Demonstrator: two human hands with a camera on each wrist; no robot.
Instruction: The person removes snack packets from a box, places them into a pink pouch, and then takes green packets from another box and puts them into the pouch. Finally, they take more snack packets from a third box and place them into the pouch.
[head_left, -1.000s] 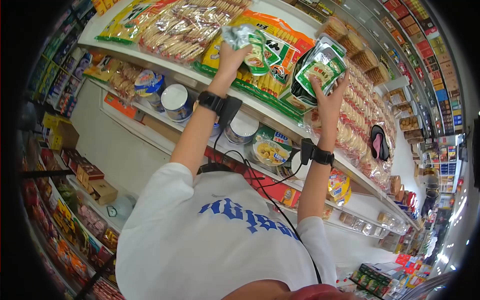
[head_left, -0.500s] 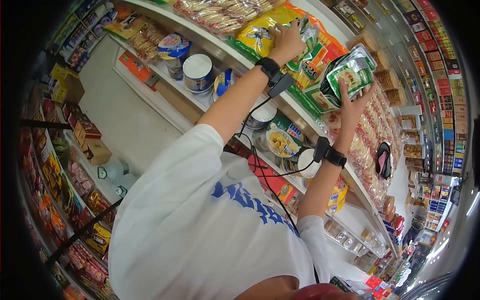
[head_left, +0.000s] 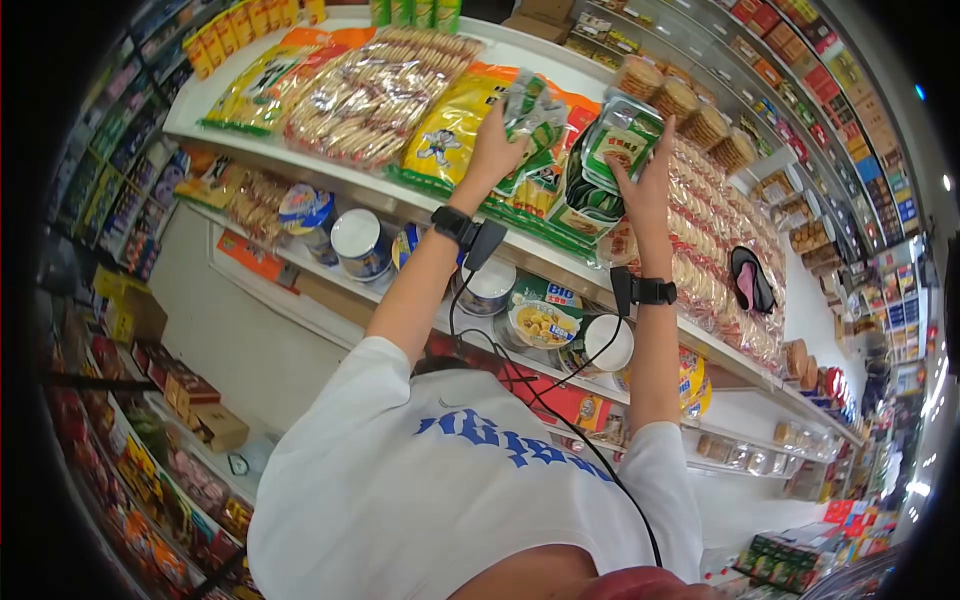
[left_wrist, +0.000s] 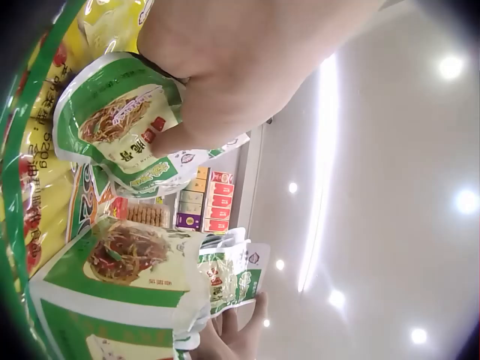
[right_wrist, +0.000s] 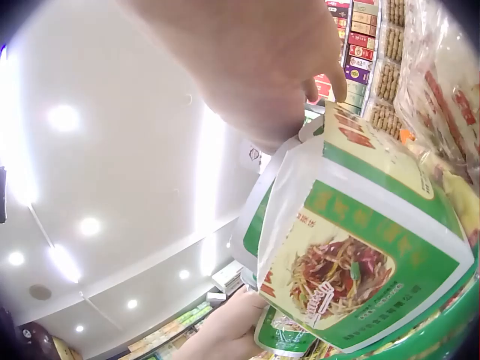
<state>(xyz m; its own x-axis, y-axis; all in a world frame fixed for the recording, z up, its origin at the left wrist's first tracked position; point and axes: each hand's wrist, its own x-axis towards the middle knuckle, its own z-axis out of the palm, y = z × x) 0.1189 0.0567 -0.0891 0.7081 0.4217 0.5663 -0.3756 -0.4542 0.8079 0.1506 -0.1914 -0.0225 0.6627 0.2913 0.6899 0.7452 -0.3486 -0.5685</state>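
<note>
My left hand (head_left: 496, 158) grips several green-and-white snack packets (head_left: 540, 125) by their edge, above a yellow snack bag (head_left: 450, 125). In the left wrist view the thumb lies across the front of one packet (left_wrist: 124, 124) with a noodle-like food picture. On the shelf's front side, my right hand (head_left: 648, 190) pinches more green packets (head_left: 622, 145), thumb in front and fingers behind. These stand in the top of an open green-and-white cardboard display box (right_wrist: 345, 262), which rests on the bagged snacks. The right fingers are partly hidden behind the box in the right wrist view.
Large bags of stick snacks (head_left: 375, 95) and round crackers (head_left: 700, 230) cover the top shelf. A black-and-pink item (head_left: 750, 280) lies on the crackers. Instant noodle tubs (head_left: 545, 315) fill the shelf below. Black cables (head_left: 520, 380) hang between the wrists.
The head view swung and came back. My left hand, turned over its packets half a second ago, now shows them more openly, away from the box. The right hand stays at the box's packets.
</note>
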